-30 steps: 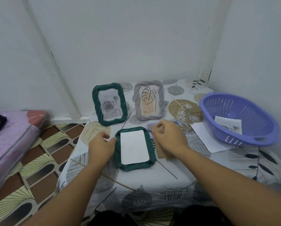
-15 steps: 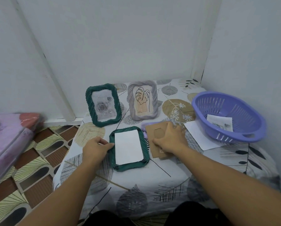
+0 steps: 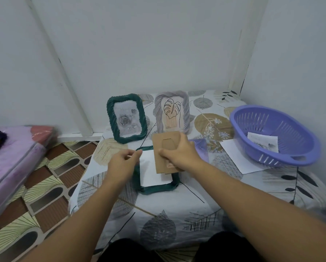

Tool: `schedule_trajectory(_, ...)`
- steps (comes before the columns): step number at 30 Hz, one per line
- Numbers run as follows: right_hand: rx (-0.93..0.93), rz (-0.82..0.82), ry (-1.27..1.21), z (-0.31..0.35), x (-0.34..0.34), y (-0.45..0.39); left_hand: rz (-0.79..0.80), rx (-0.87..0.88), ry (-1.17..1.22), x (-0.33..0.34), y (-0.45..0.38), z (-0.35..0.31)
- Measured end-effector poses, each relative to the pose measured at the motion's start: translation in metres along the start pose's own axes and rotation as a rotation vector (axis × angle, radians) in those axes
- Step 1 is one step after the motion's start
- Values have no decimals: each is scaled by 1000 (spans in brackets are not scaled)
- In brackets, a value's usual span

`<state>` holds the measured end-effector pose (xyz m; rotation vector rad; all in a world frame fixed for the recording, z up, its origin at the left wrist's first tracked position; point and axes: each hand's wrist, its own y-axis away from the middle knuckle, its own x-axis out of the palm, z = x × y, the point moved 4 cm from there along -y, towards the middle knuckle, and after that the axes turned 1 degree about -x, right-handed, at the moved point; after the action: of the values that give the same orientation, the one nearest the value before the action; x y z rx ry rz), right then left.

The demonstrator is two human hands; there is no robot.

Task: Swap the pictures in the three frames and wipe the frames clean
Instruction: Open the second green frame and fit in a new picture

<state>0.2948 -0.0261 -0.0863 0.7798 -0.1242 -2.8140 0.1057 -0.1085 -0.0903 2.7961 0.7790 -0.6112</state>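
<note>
1. White walls meet in a corner behind a low table (image 3: 177, 210) under a leaf-print cloth; patterned floor tiles lie to my left.
2. Against the wall stand two frames upright: a green frame (image 3: 126, 118) with a rose print, and just beside it a grey frame (image 3: 172, 112) with a leaf drawing.
3. A third frame (image 3: 154, 188), also green, lies face down near me with white paper (image 3: 150, 173) showing in its opening.
4. My right hand (image 3: 179, 154) grips the brown backing board (image 3: 163, 148), fingers curled round its right edge, and holds it raised over the right part of that flat frame.
5. My left hand (image 3: 123, 163) is over the frame's left edge, thumb and forefinger pinched together; I cannot tell whether they hold the frame, the paper, or nothing.
6. A purple basket (image 3: 273, 135) at the right holds a print (image 3: 263, 144); a loose white sheet (image 3: 237, 156) lies partly under its rim.
7. I judge I am closing up the flat frame: picture in, back going on; next the board must be squared to the opening and pressed down flat without shifting the paper; wiping seems not yet begun.
</note>
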Motion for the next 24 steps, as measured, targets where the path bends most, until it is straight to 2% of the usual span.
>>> schedule_trajectory(4,-19,61,-78,5,19,0,165,-56,120,7,0,-9)
schedule_trajectory(8,-41,102,-195,3,22,-1,152,-109,172,1,-5,-5)
schedule_trajectory(14,-38,132,-184,-14,11,-4,147,-158,172,-6,-8,13)
schedule_trajectory(17,-5,142,-146,-23,11,-6,111,-147,125,-7,-9,19)
schedule_trajectory(24,29,143,-94,-30,16,-11,66,-32,-203,-8,-11,16)
